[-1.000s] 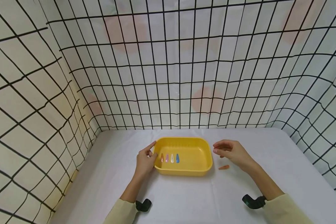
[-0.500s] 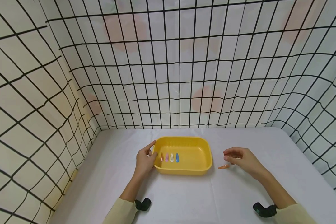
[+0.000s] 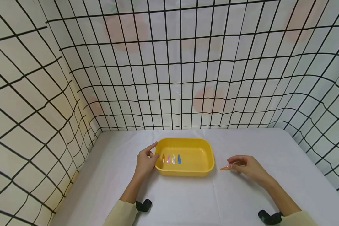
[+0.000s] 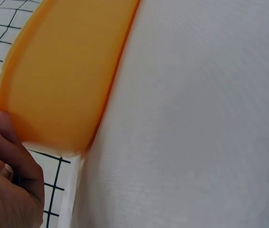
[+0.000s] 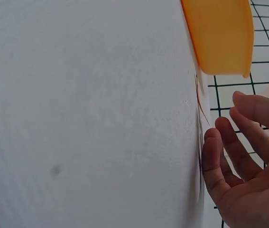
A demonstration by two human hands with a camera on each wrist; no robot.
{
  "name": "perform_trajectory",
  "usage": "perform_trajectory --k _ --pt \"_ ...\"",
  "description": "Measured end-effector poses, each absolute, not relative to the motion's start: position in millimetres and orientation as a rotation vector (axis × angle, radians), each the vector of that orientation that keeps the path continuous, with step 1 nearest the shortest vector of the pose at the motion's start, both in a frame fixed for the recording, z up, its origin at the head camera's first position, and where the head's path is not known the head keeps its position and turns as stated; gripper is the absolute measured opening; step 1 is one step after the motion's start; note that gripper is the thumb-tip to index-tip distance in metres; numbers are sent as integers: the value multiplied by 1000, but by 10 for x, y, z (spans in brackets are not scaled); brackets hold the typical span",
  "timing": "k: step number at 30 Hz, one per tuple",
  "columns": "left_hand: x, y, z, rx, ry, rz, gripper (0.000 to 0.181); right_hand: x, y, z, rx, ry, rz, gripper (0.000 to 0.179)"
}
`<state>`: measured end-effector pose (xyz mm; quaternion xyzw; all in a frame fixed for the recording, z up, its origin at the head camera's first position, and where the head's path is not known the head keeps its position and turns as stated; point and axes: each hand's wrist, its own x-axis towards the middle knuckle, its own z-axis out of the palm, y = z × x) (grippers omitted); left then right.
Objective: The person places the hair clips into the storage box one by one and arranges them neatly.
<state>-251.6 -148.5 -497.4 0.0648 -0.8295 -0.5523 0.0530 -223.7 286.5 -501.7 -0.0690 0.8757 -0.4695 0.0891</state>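
Note:
A shallow yellow plastic tray (image 3: 185, 173) sits on the white-covered table. My left hand (image 3: 147, 161) grips its left end, thumb over the rim and forefinger along the outside; the left wrist view shows these fingers against the tray wall (image 4: 53, 71). Several snap hair clips lie in a row inside: orange (image 3: 163, 158), pink (image 3: 168, 159), white (image 3: 173, 159) and blue (image 3: 179, 159). Another orange hair clip (image 3: 224, 168) lies on the table right of the tray. My right hand (image 3: 250, 169) is low there, fingertips at the clip's right end, fingers parted in the right wrist view.
A white sheet covers the table (image 3: 186, 201). Black wire grid panels (image 3: 180, 84) backed with pale cloth stand behind and at both sides. A dark wrist camera is strapped to each wrist, the right one (image 3: 269, 217) near the front edge of the view.
My right hand has moved from beside the tray's right rim, rightward and down, to the loose orange hair clip. The left hand, the tray and its clips stay where they were.

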Motion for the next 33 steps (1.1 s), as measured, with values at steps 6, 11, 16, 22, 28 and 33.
perform_trajectory --k 6,11,16,22,28,33 --pt "-2515 -1486 -4970 178 -2513 -1688 58 -2227 2861 -5104 -229 2667 -1314 35" --pt "-2510 -1485 -4968 186 -2508 -1695 58 -2195 2826 -5117 -239 2733 -1241 29" --pt "-2513 -1478 -4974 205 -2511 -1697 58 -2178 2795 -5139 -252 2800 -1189 26" --pt "-2524 -1472 -4992 204 -2502 -1709 57 -2145 2749 -5144 -312 2882 -1122 21" --pt "-2520 -1467 -5006 207 -2503 -1709 58 -2131 2704 -5115 -335 2937 -1053 15" --pt "-2510 -1468 -4994 212 -2502 -1704 58 -2148 2677 -5113 -313 2971 -1025 10"
